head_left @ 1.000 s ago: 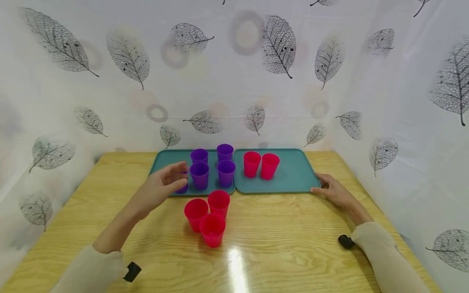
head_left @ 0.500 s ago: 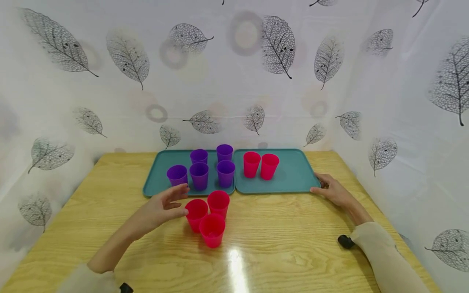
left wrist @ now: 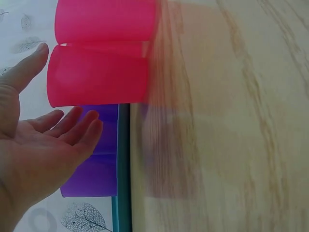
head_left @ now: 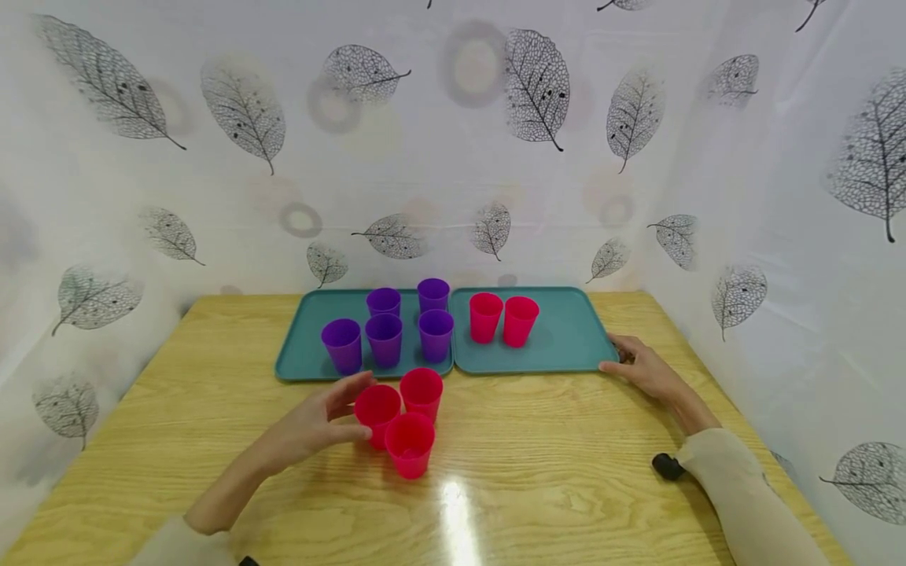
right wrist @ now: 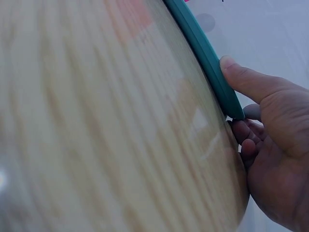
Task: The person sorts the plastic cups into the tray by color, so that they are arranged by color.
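Note:
My left hand (head_left: pixel 309 428) is at the left side of a red cup (head_left: pixel 378 405), thumb and fingers spread around it. In the left wrist view, the thumb and fingers stand apart from the red cup (left wrist: pixel 99 77), with the palm bare. Two more red cups (head_left: pixel 410 446) stand close against it on the wooden table. My right hand (head_left: pixel 646 369) holds the front right corner of the right teal tray (head_left: pixel 566 346). Its thumb lies on the tray rim (right wrist: pixel 212 72) in the right wrist view, with the other fingers bent at the corner.
Several purple cups (head_left: pixel 343 346) stand upright on the left teal tray (head_left: pixel 297 346), just behind the red cups. Two red cups (head_left: pixel 520 322) stand on the right tray's left part. The trays lie side by side before a leaf-patterned curtain (head_left: pixel 439 181).
My left hand has drawn back from the front left purple cup, moving toward the front and down to the leftmost red cup on the table. My right hand has stayed at the tray corner.

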The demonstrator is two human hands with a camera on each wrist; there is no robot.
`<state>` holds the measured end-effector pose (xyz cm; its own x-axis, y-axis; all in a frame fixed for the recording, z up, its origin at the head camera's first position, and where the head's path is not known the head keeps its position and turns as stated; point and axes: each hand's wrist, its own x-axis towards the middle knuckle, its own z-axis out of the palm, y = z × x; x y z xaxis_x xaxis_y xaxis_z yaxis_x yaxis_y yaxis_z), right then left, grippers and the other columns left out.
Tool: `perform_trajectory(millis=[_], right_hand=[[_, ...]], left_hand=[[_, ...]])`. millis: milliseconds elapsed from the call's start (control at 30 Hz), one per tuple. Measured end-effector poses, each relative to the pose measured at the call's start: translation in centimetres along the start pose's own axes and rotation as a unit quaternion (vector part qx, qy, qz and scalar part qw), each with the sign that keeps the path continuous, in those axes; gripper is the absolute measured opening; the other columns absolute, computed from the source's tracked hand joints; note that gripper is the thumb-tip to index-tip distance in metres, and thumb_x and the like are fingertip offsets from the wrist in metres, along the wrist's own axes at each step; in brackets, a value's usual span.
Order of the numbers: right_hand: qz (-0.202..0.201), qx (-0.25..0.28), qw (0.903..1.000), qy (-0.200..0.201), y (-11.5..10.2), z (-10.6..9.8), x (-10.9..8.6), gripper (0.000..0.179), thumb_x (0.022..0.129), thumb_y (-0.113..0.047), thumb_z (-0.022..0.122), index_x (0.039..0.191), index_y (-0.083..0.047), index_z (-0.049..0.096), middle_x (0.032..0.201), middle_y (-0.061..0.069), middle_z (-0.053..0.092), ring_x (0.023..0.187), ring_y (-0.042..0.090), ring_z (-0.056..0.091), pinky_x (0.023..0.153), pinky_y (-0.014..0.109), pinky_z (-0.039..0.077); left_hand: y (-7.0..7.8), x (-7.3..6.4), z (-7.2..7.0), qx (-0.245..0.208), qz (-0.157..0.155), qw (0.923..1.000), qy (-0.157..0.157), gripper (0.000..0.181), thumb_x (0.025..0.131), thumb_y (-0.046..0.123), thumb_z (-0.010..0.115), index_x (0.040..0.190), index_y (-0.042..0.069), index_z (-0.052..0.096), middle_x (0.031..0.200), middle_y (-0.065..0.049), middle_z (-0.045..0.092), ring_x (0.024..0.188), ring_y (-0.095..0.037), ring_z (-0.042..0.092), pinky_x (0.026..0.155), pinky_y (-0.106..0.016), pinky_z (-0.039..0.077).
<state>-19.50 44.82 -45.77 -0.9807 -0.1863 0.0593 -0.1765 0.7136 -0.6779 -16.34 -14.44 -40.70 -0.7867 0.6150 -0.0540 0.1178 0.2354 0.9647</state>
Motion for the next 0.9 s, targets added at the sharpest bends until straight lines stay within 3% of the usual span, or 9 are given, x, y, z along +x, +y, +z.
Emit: perform_trajectory(millis=[367, 900], right_hand=[[-0.001, 0.007, 1.0, -0.003, 0.15, -0.1, 0.0, 0.075, 0.102, -0.019, 0.068, 0.156, 0.013, 0.027, 0.133, 0.028, 0.044, 0.095, 0.025, 0.041, 0.075, 0.03, 0.036], [0.006, 0.012, 0.9998, 0.014, 0.39, 0.03, 0.29, 0.072, 0.099, -0.007, 0.069, 0.154, 0.016, 0.029, 0.129, 0.031, 0.048, 0.099, 0.028, 0.044, 0.078, 0.024, 0.036]], left_hand=[[-0.4, 0.46, 0.52, 0.008, -0.004, 0.9999, 0.007, 0.077, 0.094, 0.019, 0.078, 0.155, -0.006, 0.038, 0.143, -0.025, 0.056, 0.131, -0.043, 0.055, 0.096, -0.021, 0.053], [-0.31, 0.21, 0.34, 0.014, -0.007, 0.9996, 0.023, 0.066, 0.095, 0.019, 0.077, 0.15, -0.002, 0.047, 0.136, -0.017, 0.062, 0.124, -0.033, 0.06, 0.094, -0.025, 0.055]])
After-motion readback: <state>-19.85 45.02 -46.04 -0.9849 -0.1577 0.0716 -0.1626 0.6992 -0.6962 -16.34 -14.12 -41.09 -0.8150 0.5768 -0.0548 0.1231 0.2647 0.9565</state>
